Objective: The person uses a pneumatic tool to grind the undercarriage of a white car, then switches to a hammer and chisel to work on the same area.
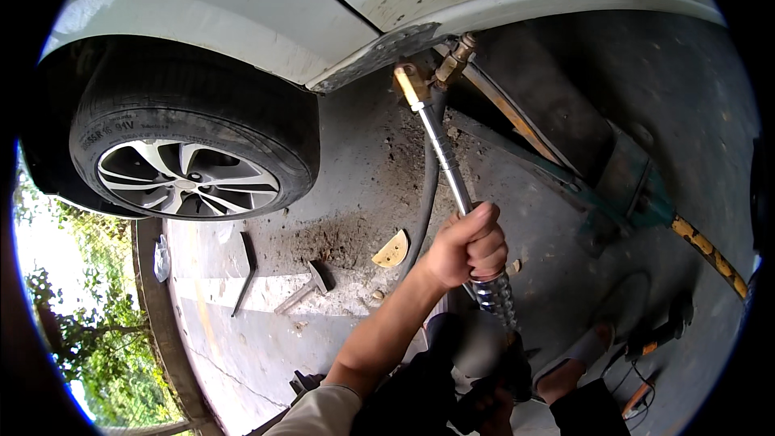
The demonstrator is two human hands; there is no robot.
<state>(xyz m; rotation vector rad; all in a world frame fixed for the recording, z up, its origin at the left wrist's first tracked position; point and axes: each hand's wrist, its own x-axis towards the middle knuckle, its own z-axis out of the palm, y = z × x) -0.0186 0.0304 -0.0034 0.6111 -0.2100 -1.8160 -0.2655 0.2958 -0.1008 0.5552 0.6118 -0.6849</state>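
Left hand (467, 249) has fingers curled right round a shiny metal bar (441, 151) — it pokes out above and below them. Right hand (496, 414) is dim below those, can't tell its grip. Left of the curled fingers: yellowish half-disc (391, 249), then hammer (320, 278) — farther up-left, a car wheel (190, 182).

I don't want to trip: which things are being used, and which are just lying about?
Seemingly in use:
silver rod, gripped by the left hand
brown metal fitting at its far end
white car

Seemingly just lying about:
hammer
dark bent bar
pale half-round piece
clear plastic bag
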